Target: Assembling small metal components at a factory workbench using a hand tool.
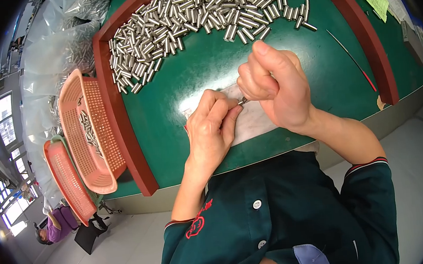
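Note:
Near the front middle of the green table, my left hand (210, 127) is closed, its thumb and forefinger pinching a small metal piece (242, 101). The piece's ends are hidden, so its full shape does not show. Just to the right, my right hand (280, 83) is curled into a fist with the thumb on top, its lower fingers close to the metal piece. What the fist holds, if anything, is hidden. Under both hands lies a whitish cloth or sheet (256, 123). A bit of red (186, 128) shows behind my left hand. Beyond lies a heap of short silver metal cylinders (200, 7).
Red-brown raised bars (125, 124) edge the table's work area. A thin red-handled tool (352, 60) lies at right. Pink baskets (103, 136) stand left, one holding metal pieces, beside clear plastic bags (44, 61). Papers (377, 2) lie far right. Another person (61, 223) is lower left.

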The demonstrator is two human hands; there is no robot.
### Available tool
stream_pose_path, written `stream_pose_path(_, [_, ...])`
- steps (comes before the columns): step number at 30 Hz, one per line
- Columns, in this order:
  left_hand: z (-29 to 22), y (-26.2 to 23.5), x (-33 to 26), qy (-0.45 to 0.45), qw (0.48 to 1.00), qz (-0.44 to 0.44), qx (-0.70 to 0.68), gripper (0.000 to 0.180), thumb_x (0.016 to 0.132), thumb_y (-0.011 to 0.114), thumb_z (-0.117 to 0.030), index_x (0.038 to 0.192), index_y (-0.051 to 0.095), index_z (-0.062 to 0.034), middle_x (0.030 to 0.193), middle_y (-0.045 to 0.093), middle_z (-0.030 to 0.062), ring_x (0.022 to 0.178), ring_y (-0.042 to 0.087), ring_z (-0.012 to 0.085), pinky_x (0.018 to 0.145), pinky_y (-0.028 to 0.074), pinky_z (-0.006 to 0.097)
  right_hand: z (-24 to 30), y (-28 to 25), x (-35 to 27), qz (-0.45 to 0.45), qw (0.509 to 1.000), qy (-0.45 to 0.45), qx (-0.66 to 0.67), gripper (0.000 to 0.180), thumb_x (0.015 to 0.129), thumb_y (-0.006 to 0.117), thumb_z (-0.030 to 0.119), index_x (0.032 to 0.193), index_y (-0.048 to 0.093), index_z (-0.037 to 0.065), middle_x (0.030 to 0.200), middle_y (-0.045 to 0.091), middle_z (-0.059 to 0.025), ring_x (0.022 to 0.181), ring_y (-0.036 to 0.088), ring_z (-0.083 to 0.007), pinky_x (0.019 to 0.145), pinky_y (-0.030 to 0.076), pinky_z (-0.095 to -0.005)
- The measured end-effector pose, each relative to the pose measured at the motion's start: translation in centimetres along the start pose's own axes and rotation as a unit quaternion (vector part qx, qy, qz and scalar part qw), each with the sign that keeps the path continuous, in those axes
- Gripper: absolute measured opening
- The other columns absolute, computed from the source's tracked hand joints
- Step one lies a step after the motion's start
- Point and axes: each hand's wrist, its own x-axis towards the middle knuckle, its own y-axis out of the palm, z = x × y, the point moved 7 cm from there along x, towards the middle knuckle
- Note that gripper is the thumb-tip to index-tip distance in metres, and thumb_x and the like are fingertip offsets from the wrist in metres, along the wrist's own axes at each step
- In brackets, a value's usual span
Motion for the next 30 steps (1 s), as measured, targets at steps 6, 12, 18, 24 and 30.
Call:
stream_pose_path(6, [0.11, 0.05, -0.07, -0.002, 1.000, 0.002, 0.000, 0.011, 0.067, 0.064, 0.005, 0.075, 0.059, 0.0002, 0.072, 0.053, 0.0064, 0.056, 0.051, 0.0164, 0.049, 0.041, 0.027, 0.04, 0.12, -0.04, 0.001, 1.000, 0.003, -0.007, 0.047, 0.091, 0.032, 0.025, 0.047, 0.024, 0.012, 0.041, 0.022, 0.0026, 0.040, 0.015, -0.0077, 0.040, 0.015, -0.0247])
stream_pose_path(12, [0.13, 0.01, -0.07, 0.000, 1.000, 0.003, 0.003, 0.011, 0.067, 0.064, 0.005, 0.076, 0.060, 0.0002, 0.072, 0.053, 0.0063, 0.057, 0.051, 0.0166, 0.049, 0.041, 0.027, -0.11, 0.22, 0.05, 0.002, 1.000, 0.001, -0.010, 0.047, 0.091, 0.033, 0.026, 0.047, 0.024, 0.012, 0.041, 0.021, 0.0027, 0.040, 0.015, -0.0076, 0.040, 0.016, -0.0247])
stream_pose_path(18, [0.25, 0.12, -0.04, 0.002, 1.000, -0.015, -0.002, 0.010, 0.066, 0.066, 0.000, 0.072, 0.059, -0.0037, 0.072, 0.050, 0.0053, 0.055, 0.052, 0.0218, 0.047, 0.042, 0.032, -0.19, 0.29, -0.06, 0.004, 1.000, -0.003, -0.021, 0.047, 0.091, 0.033, 0.026, 0.047, 0.024, 0.012, 0.041, 0.021, 0.0030, 0.040, 0.016, -0.0076, 0.040, 0.016, -0.0248])
stream_pose_path(24, [0.23, 0.10, -0.14, 0.007, 1.000, -0.025, -0.012, 0.010, 0.066, 0.066, 0.001, 0.072, 0.059, -0.0028, 0.074, 0.051, 0.0056, 0.055, 0.053, 0.0223, 0.048, 0.043, 0.031, -0.29, 0.58, -0.31, 0.005, 0.999, -0.005, -0.031, 0.047, 0.091, 0.034, 0.025, 0.047, 0.024, 0.012, 0.042, 0.021, 0.0033, 0.041, 0.018, -0.0079, 0.042, 0.017, -0.0252])
stream_pose_path(30, [0.16, 0.05, -0.17, 0.001, 1.000, -0.024, -0.011, 0.009, 0.066, 0.065, 0.001, 0.072, 0.059, -0.0016, 0.073, 0.052, 0.0060, 0.055, 0.053, 0.0233, 0.048, 0.043, 0.031, -0.38, 0.74, -0.73, 0.014, 0.998, -0.033, -0.056, 0.046, 0.091, 0.033, 0.021, 0.048, 0.024, 0.011, 0.042, 0.022, 0.0031, 0.041, 0.020, -0.0083, 0.042, 0.018, -0.0258])
